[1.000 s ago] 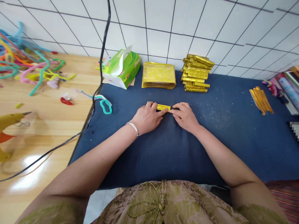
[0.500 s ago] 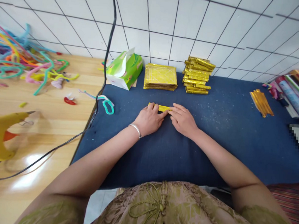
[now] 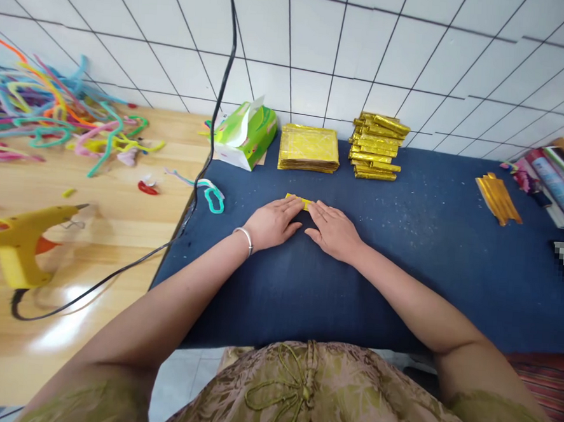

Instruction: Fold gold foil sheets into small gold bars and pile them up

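A narrow strip of folded gold foil paper [image 3: 306, 203] lies on the dark blue cloth [image 3: 277, 287], mostly covered by my hands. My left hand [image 3: 272, 224] rests flat over its left part, fingers stretched out, thumb toward the middle. From the other side my right hand [image 3: 333, 230] presses its outstretched fingers on the right part. The two sets of fingertips nearly meet. Behind them stand a stack of flat gold foil sheets [image 3: 309, 149] and, to its right, a pile of rolled gold foil tubes [image 3: 377, 147].
A green tissue box [image 3: 251, 133] stands at the back left. A black cable [image 3: 216, 111] hangs down beside it toward a yellow glue gun [image 3: 22, 240]. Colourful pipe cleaners [image 3: 53, 114] heap on the wooden table [image 3: 118, 226]. Flattened gold strips [image 3: 497, 197] lie right, near books [image 3: 558, 183].
My fingers have gone from curled around the gold strip to lying flat across it. Both hands have drawn closer together, covering more of the strip. The view has shifted slightly.
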Demonstrator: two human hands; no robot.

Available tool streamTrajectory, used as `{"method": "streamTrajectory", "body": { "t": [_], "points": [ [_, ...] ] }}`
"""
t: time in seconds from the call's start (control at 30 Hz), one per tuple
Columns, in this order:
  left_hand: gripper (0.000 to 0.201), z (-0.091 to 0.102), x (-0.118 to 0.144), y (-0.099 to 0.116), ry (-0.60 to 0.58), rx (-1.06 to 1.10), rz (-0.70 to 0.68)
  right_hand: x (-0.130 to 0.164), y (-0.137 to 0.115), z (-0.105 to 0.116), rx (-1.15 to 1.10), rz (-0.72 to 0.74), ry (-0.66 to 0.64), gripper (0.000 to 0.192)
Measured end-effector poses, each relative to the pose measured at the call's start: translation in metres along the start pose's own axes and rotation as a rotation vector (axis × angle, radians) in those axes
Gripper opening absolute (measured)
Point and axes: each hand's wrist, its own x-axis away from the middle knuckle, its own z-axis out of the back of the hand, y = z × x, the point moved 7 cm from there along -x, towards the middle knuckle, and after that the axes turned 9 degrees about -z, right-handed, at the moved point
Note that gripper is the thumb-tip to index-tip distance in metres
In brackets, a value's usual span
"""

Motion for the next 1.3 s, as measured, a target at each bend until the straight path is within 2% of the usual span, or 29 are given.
{"method": "streamTrajectory", "body": {
  "t": [0.1, 0.2, 0.4, 0.57, 0.73, 0.93, 1.07, 1.2, 1.3],
  "points": [
    [0.053, -0.005, 0.0, 0.0, 0.002, -0.014, -0.024, -0.01, -0.01, 0.002, 0.007, -0.029, 0.04, 0.067],
    [0.057, -0.008, 0.0, 0.001, -0.015, -0.029, -0.01, -0.018, -0.019, -0.007, 0.012, 0.004, 0.017, 0.074],
    [0.057, -0.007, 0.007, -0.001, -0.042, -0.111, 0.089, -0.017, -0.015, -0.02, 0.014, 0.029, -0.021, 0.08],
    [0.064, -0.003, 0.01, -0.002, -0.031, -0.15, 0.17, -0.012, -0.014, -0.017, 0.034, 0.024, -0.021, 0.079],
    [0.064, 0.001, 0.012, -0.001, -0.032, -0.15, 0.189, 0.002, -0.005, -0.015, 0.062, 0.017, -0.045, 0.076],
    [0.062, 0.003, 0.011, 0.0, -0.031, -0.146, 0.184, 0.02, 0.007, 0.004, 0.079, -0.028, -0.048, 0.067],
    [0.062, 0.001, 0.009, 0.001, -0.036, -0.15, 0.164, -0.006, -0.01, 0.013, 0.055, -0.023, -0.001, 0.068],
    [0.062, 0.0, 0.01, 0.0, -0.044, -0.144, 0.182, -0.035, -0.023, -0.007, -0.009, -0.008, -0.06, 0.072],
    [0.062, 0.001, 0.012, -0.002, -0.053, -0.138, 0.187, -0.034, -0.014, -0.017, -0.001, 0.01, -0.075, 0.074]
  ]
}}
